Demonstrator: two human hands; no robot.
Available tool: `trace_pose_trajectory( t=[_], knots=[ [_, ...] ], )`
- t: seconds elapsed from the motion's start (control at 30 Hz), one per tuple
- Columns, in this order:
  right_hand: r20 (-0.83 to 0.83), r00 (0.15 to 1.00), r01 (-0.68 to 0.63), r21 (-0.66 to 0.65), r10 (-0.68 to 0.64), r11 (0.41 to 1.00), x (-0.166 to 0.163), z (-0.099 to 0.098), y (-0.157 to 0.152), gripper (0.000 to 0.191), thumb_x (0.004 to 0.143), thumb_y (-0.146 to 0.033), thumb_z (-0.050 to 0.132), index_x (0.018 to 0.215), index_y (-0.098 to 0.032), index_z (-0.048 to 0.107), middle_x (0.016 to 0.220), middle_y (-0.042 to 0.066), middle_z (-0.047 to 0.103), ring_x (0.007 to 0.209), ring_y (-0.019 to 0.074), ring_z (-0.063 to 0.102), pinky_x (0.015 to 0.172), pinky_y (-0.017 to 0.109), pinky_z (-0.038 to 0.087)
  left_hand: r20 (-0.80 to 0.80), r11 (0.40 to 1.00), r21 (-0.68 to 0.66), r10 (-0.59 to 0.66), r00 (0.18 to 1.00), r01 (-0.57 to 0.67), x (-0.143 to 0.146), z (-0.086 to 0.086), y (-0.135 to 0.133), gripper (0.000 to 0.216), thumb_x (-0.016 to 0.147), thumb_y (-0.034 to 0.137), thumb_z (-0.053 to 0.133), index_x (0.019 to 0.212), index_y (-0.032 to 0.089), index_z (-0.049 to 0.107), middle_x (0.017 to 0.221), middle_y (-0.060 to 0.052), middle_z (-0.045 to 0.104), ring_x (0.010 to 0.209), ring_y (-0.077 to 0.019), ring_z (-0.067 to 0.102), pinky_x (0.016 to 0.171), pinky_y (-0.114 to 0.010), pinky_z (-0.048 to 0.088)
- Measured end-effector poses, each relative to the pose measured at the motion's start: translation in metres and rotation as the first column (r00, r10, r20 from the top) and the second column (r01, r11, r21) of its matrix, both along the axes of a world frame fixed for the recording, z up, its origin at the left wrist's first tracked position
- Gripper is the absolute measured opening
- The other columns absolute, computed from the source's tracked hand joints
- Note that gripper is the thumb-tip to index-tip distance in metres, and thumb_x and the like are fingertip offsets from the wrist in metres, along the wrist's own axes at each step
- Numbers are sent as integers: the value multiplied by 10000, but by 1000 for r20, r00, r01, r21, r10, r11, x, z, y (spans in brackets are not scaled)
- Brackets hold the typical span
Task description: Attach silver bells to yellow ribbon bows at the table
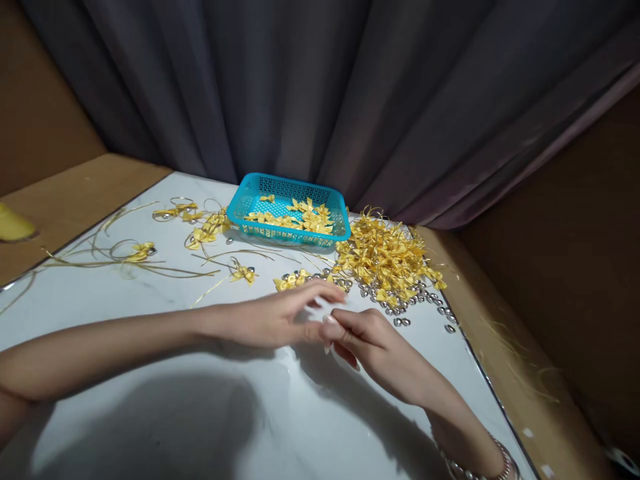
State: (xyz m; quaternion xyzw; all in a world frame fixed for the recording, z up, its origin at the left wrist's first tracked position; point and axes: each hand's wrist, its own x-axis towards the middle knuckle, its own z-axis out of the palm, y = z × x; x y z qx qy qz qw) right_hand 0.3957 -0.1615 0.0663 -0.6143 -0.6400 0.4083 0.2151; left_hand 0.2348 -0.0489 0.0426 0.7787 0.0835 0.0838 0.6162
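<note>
My left hand (280, 317) lies low over the white table (200, 400), fingers stretched toward the right, tips close to the small silver beads (400, 303). My right hand (370, 343) meets it from the right, fingers curled in a pinch against the left fingertips; anything held there is too small to see. Just beyond the hands lies a heap of yellow ribbon bows (385, 257) with thin gold strings. A few loose bows (290, 281) sit right behind my left fingers.
A turquoise plastic basket (287, 230) with several yellow bows stands at the back. Finished bows on gold loops (200, 233) lie scattered at the back left. A dark curtain (320, 87) hangs behind. Brown board (505, 347) borders the table's right edge.
</note>
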Motion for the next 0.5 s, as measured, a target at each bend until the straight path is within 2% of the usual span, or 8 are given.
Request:
trace_pose_trajectory(
  t=[0.07, 0.13, 0.2, 0.27, 0.33, 0.5],
  knots=[
    [-31, 999, -11, 1, 11, 1000, -2, 1, 0, 385, 952, -344, 327, 632, -180, 466, 548, -25, 446, 497, 98, 403, 512, 244, 307, -39, 985, -132, -114, 993, 108, 3, -2, -9, 390, 899, 460, 470, 1192, 202, 465, 1146, -92, 544, 1054, -198, 504, 868, -303, 413],
    [-41, 999, 8, -6, -8, 1000, -2, 2, -1, 357, 955, -326, 336, 650, -185, 455, 550, -33, 429, 492, 95, 390, 508, 242, 302, -76, 975, -209, -90, 993, 73, 4, -6, -13, 334, 922, 446, 425, 1120, 183, 480, 1027, -76, 572, 951, -176, 531, 805, -288, 425],
    [-23, 998, 55, -5, -55, 998, 0, 3, -1, 348, 959, -322, 339, 654, -191, 442, 547, -42, 412, 487, 95, 379, 513, 243, 305, -111, 978, -206, -45, 993, 21, 3, -7, -13, 284, 927, 431, 419, 1000, 174, 516, 883, -35, 563, 816, -144, 518, 714, -252, 412],
    [-10, 995, 98, 6, -97, 995, 2, 3, -1, 365, 965, -337, 329, 639, -196, 417, 546, -46, 401, 492, 97, 375, 522, 246, 307, -163, 981, -191, -47, 986, 16, 2, -6, -11, 272, 932, 403, 413, 895, 163, 537, 750, 5, 508, 664, -110, 451, 614, -223, 363],
    [-15, 993, 119, 10, -119, 993, 5, 1, 1, 384, 966, -351, 324, 622, -198, 397, 549, -46, 404, 506, 100, 385, 534, 247, 314, -202, 970, -244, -61, 978, 10, 2, -4, -8, 274, 939, 368, 391, 862, 153, 544, 668, 29, 460, 572, -91, 372, 557, -217, 311],
    [-62, 983, 174, 4, -174, 985, 10, -3, 5, 411, 957, -401, 336, 610, -195, 414, 547, -38, 431, 520, 107, 409, 542, 252, 327, -182, 879, -471, -19, 983, -70, 5, -4, -4, 220, 895, 328, 461, 822, 142, 554, 608, 25, 507, 517, -85, 349, 528, -226, 273]
  ],
)
